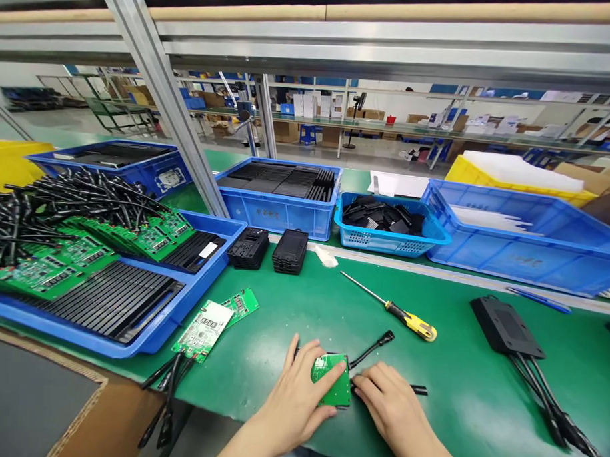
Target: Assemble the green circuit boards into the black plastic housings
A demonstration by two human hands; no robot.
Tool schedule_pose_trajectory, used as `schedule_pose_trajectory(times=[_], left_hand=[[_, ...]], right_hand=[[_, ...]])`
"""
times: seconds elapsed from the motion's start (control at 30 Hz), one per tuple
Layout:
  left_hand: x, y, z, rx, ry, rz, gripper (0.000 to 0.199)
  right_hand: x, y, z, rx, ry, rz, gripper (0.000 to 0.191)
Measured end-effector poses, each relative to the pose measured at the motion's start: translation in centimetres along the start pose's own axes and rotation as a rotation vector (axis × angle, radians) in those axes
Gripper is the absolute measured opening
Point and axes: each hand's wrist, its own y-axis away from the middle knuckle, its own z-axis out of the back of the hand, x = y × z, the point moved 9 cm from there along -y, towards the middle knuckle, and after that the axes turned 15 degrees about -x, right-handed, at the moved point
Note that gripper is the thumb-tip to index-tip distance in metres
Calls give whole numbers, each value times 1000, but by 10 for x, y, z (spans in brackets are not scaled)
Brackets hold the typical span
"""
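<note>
A green circuit board (340, 390) with a dark edge beneath it lies flat near the front of the bench. My left hand (294, 395) grips it, thumb at the lower edge and fingers across the top. At the board's right side, my right hand (391, 401) has its fingers closed on a black cable (420, 390), whose end sticks out past the hand. Another black cable (373, 349) with a connector runs up and right from the board. To the left rest a circuit board with a digit display (204, 328) and a second board (243, 305) partly under it.
A yellow-black screwdriver (412, 320) lies behind my hands. At right are a black cased unit (509, 325) with cables and a blue pen (540, 300). Stacked black casings (290, 251) stand behind. A blue tray (182, 311) holds boards at left; blue bins (280, 211) line the back.
</note>
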Motion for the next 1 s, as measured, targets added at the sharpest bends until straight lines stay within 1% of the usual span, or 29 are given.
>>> schedule_pose_trajectory(times=[0.2,0.4,0.5,0.6,0.67,0.7,0.77,0.9,0.93,1.0], left_hand=[[6,-1,-2,-10,7,-81,88],[12,-3,1,-38,70,-95,84],[12,-3,0,-40,86,-106,85],[12,-1,-2,-36,76,-108,85],[13,-1,-3,-33,66,-99,83],[13,0,-3,-32,61,-96,81],[13,-1,-2,-30,55,-97,79],[13,-2,-1,-21,65,-87,77],[13,-2,-1,-16,71,-82,77],[14,-3,-1,-6,87,-71,76]], right_hand=[[3,1,-3,-52,-14,1,26],[5,3,-10,-47,2,23,32],[5,1,-10,-4,-3,40,33],[-4,-2,-9,60,-70,-40,28],[-13,-4,-9,62,-64,-97,22],[-17,-5,-10,57,-42,-102,21],[-21,-5,-16,78,11,-90,19],[-29,-1,-31,196,7,-124,19],[-28,0,-33,212,7,-117,20],[-24,-1,-32,198,39,-55,25]])
